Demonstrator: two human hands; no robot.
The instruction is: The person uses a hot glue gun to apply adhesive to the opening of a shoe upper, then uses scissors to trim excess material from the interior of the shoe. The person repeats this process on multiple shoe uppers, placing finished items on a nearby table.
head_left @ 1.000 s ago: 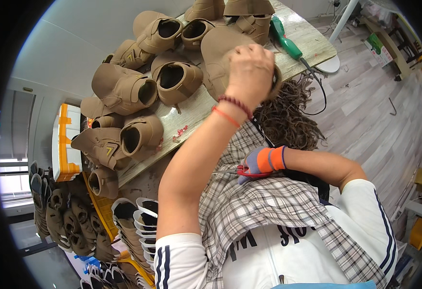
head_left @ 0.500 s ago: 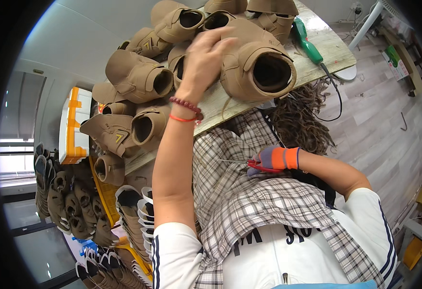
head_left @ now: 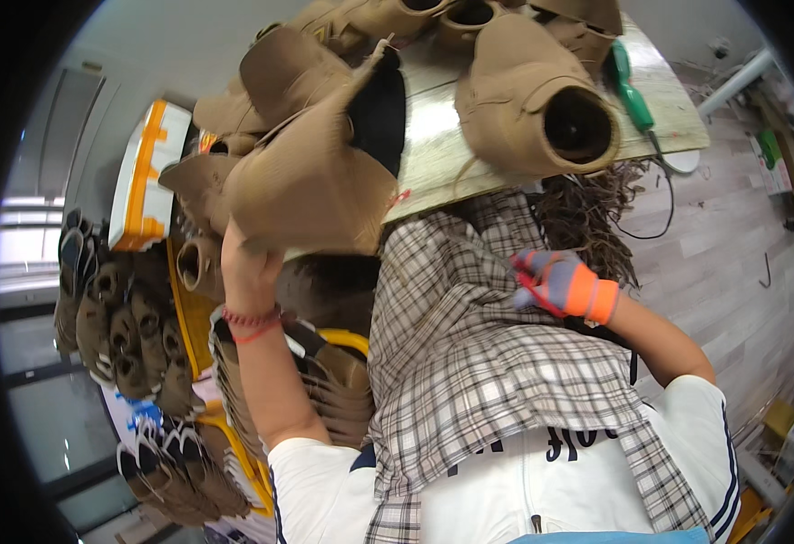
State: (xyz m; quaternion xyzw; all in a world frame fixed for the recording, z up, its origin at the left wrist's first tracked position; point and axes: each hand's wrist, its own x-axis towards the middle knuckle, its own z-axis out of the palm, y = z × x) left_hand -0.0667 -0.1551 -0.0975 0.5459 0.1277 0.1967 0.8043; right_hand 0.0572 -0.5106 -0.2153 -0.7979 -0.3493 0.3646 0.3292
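Observation:
My bare left hand (head_left: 250, 265), with beads and a red cord at its wrist, is closed on the lower edge of a tan shoe upper (head_left: 302, 186). The upper is tilted and slightly blurred, its dark lining facing right, and most of my fingers are hidden behind it. In front of the plaid apron (head_left: 451, 354), my right hand (head_left: 565, 283), in a grey and orange glove, grips red-handled scissors (head_left: 526, 281); their blades are faint against the cloth. A larger tan upper (head_left: 515, 100) rests on the table's near edge, its round dark opening toward me.
More uppers (head_left: 342, 23) crowd the back and left of the pale table (head_left: 433, 118). A green corded tool (head_left: 631, 86) lies at its right end. Brown strips (head_left: 587, 218) hang below. Stacked uppers (head_left: 333, 376) and a white-orange box (head_left: 147, 177) stand left.
My left hand has come back and left from over the table, now holding an upper. My right hand with the scissors sits slightly farther right. The view has shifted.

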